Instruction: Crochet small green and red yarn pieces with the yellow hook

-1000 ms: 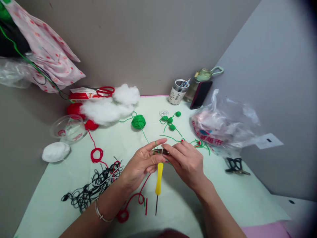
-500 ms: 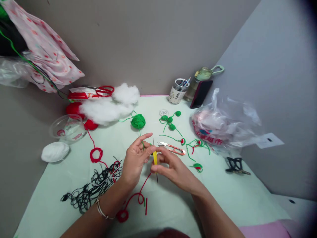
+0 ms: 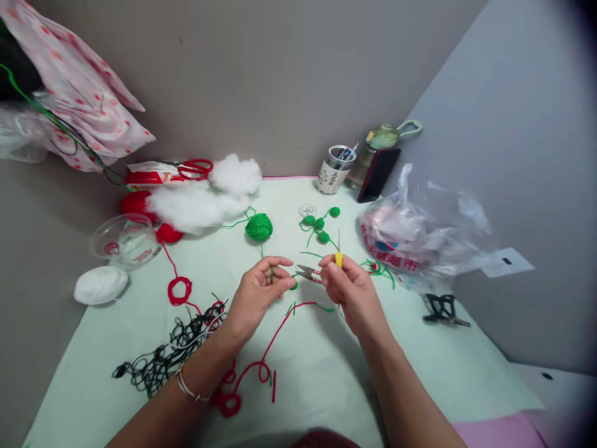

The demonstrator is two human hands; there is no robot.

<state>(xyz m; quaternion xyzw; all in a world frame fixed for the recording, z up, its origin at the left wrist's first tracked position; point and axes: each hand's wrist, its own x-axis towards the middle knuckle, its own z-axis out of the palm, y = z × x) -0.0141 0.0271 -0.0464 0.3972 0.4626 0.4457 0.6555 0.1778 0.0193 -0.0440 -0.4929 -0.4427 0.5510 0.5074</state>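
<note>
My left hand [image 3: 261,292] pinches green yarn, with a strand looped over its fingers and a small green crocheted piece [image 3: 293,285] by the thumb tip. That strand leads back to the green yarn ball [image 3: 259,228]. In my right hand [image 3: 352,289] is a crochet hook [image 3: 338,260] with a yellow grip, its thin shaft pointing up and away from the green piece. Thread snips [image 3: 310,273] lie between the hands. My right fingers cover their handle end, and whether they touch it I cannot tell. Red yarn [image 3: 275,336] runs across the table below.
Small green crocheted balls [image 3: 319,223] sit behind the hands. At left are tangled black cord [image 3: 163,358], white stuffing [image 3: 196,208], a clear plastic tub [image 3: 125,239] and red scissors [image 3: 196,168]. A plastic bag [image 3: 410,230], a pen tin [image 3: 334,169] and a phone [image 3: 379,175] stand at right.
My right hand has moved right and slightly up with the crochet hook, away from my left hand. The red yarn's end now lies on the table between the hands.
</note>
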